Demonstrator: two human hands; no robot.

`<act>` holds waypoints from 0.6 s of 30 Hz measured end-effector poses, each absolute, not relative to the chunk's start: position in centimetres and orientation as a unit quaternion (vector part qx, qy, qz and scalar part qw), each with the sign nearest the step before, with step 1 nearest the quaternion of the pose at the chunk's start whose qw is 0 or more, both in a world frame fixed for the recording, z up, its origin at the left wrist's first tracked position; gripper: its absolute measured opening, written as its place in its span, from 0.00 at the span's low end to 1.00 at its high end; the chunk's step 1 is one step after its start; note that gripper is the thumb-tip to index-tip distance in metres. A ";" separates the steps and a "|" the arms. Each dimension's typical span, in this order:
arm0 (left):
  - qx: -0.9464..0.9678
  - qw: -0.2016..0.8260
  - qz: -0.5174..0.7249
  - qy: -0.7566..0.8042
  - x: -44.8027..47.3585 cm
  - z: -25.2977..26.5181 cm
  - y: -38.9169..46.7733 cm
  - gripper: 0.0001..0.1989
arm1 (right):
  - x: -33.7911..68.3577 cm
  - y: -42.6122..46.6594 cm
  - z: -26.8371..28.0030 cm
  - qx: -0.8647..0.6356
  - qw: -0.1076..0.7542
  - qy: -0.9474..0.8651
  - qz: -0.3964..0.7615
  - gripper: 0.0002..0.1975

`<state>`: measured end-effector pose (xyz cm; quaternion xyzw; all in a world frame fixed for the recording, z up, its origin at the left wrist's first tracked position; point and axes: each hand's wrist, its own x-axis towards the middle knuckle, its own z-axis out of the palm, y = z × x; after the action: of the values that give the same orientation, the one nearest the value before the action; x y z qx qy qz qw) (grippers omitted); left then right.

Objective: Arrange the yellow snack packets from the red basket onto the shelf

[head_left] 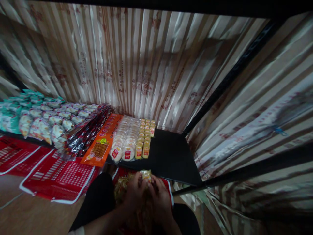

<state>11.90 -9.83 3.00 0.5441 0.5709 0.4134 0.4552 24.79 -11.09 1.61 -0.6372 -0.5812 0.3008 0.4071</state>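
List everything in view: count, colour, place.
Shelf: one, black, centre
Frame bars: several, black, around shelf
Curtain: count unclear, cream-brown, behind
Green packets: many, green, far left
White packets: many, white, beside green
Orange packet: at least one, orange, mid-shelf
Shiny packets: many, dark, left of orange
Round packets: many, pale, right of orange
Yellow packets: many, yellow, right of round
Baskets: two, red, lower left
Near basket: one, red, lower centre
Gold packets: several, gold, inside near basket
Held packet: one, gold, lower centre
Blue knot: one, blue, right
Legs: two, black, bottom
Left hand, right hand: one each, bare, on held packet
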 end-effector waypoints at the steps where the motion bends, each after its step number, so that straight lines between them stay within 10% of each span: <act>1: 0.545 0.456 0.422 0.563 12.5 3.2 -9.4 0.09 | 25.2 -10.7 1.6 -0.639 0.418 -0.574 0.295 0.18; 18: 0.524 0.425 0.400 0.620 22.3 4.5 -1.3 0.23 | 31.6 1.5 0.9 -0.661 0.469 -0.509 0.288 0.18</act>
<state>22.27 -1.29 4.54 0.5239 0.6203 0.4002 0.4250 31.58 1.47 0.87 -0.6614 -0.5093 0.2878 0.4694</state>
